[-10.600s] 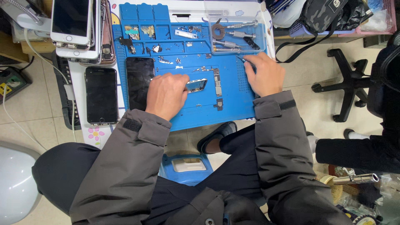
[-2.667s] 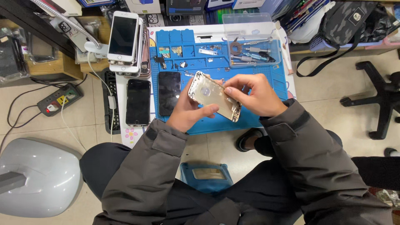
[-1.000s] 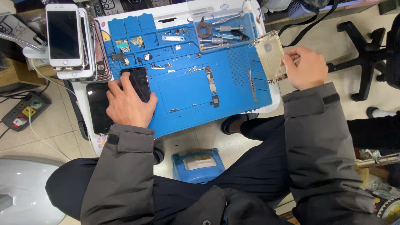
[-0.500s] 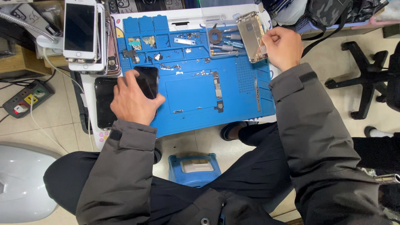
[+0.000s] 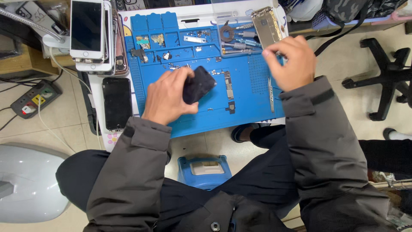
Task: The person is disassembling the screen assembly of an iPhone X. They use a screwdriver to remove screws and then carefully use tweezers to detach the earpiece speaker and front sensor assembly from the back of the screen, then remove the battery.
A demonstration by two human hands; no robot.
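Note:
My left hand [image 5: 168, 95] grips a black phone screen panel [image 5: 198, 83] and holds it tilted over the middle of the blue repair mat [image 5: 240, 111]. My right hand [image 5: 289, 61] hovers at the mat's right side with fingers loosely curled and nothing in them, just below a gold phone housing [image 5: 266, 26] that lies at the mat's top right corner. A long circuit board [image 5: 228, 83] and a thin metal strip [image 5: 271, 94] lie on the mat between the hands. Small screws and parts sit in the mat's upper compartments.
A stack of phones [image 5: 88, 30] stands at the upper left, and a black phone [image 5: 116, 103] lies left of the mat. Tweezers and tools [image 5: 236, 41] rest at the mat's top. A power strip [image 5: 34, 98], a blue box [image 5: 204, 170] and a chair base [image 5: 388, 81] are on the floor.
My right hand has set the gold housing down at the top right and drawn back. My left hand has lifted the black screen panel from the mat's left edge toward its middle.

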